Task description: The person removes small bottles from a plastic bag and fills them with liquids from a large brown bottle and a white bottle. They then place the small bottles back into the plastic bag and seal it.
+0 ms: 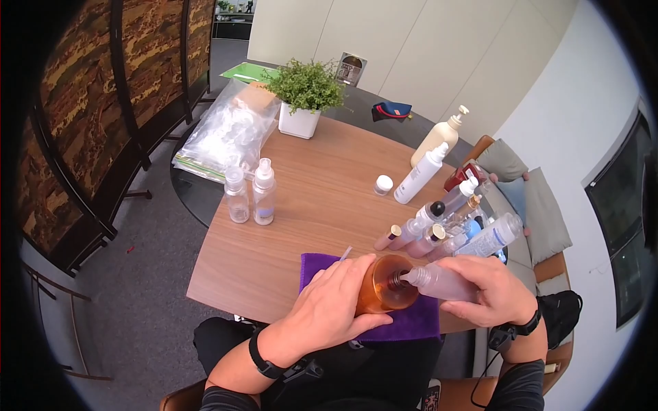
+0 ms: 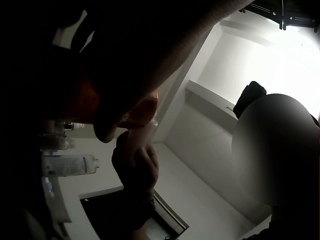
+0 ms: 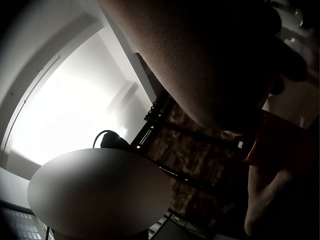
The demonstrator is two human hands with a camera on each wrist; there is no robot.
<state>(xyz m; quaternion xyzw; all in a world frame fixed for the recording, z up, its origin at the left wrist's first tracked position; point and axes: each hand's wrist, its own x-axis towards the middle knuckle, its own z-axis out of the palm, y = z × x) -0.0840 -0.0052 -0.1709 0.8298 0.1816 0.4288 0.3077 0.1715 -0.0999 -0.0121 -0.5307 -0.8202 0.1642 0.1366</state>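
Observation:
Above a purple cloth at the table's front edge, my left hand grips an amber bottle round its side, the bottle tilted with its threaded neck facing right. My right hand holds a translucent, pale pinkish bottle lying nearly level. Its narrow neck meets the amber bottle's neck, mouth to mouth in the head view. The left wrist view is dark but shows my right hand round the pale bottle, close to the amber bottle. Part of the cloth is hidden under both hands.
Just beyond my right hand stand several bottles, among them a clear labelled bottle and a white spray bottle. A small white jar is behind. Two clear bottles, including a spray bottle, stand left, near a plastic bag and potted plant.

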